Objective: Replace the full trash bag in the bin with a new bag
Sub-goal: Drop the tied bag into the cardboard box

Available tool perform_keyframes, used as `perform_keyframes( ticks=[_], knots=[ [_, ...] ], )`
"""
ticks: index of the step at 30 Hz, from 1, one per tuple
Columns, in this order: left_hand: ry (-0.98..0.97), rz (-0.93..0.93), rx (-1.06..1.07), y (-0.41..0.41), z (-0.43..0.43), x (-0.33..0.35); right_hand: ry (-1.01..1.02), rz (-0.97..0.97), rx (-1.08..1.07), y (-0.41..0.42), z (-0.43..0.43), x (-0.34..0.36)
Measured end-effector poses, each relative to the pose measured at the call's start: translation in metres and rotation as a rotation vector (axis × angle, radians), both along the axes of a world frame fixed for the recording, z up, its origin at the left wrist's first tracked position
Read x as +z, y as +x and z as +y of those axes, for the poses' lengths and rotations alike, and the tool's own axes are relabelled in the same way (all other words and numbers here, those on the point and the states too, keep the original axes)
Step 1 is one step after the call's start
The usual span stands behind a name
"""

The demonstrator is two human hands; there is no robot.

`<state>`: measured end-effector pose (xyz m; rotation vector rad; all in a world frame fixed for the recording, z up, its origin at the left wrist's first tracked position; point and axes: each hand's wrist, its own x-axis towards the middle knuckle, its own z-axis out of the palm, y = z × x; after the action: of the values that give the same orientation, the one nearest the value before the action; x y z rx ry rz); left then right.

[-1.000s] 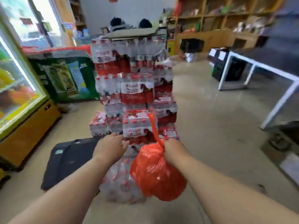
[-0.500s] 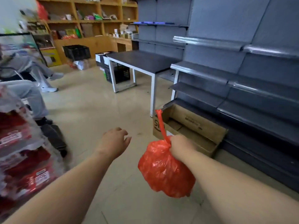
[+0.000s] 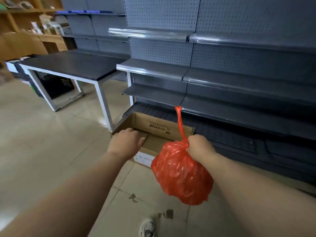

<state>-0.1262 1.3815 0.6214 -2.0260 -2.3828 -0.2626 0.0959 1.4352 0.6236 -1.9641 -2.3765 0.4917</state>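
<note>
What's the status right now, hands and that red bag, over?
Right hand clamped on red bag neck, bag hanging above floor. Left hand empty, over open cardboard box. Nothing between bag and box.

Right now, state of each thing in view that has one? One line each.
red trash bag: full, neck twisted shut, hanging off the floor.
right hand: closed around the bag's neck.
left hand: empty, palm down, over the box's near corner.
cardboard box: on the floor, top flaps open.
gray shelves: bare.
dark table: standing, nothing on its top.
</note>
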Motion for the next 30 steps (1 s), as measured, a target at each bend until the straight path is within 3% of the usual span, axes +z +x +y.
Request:
perform_keyframes(
  ticks=[7,14,22,30],
  knots=[
    [-0.014,0.022,-0.154,-0.051,0.137,-0.033,-0.083,-0.006,-0.14,-0.043,0.121,-0.035],
    [-0.08,0.021,-0.226,-0.107,0.247,-0.057,-0.15,0.128,-0.251,-0.094,0.23,-0.06],
    [-0.207,-0.018,-0.16,-0.142,0.311,-0.093,-0.08,0.103,-0.21,-0.14,0.344,-0.085],
    [-0.249,-0.071,-0.074,-0.138,0.36,-0.154,-0.177,0.192,-0.24,-0.154,0.418,-0.183]
  ],
)
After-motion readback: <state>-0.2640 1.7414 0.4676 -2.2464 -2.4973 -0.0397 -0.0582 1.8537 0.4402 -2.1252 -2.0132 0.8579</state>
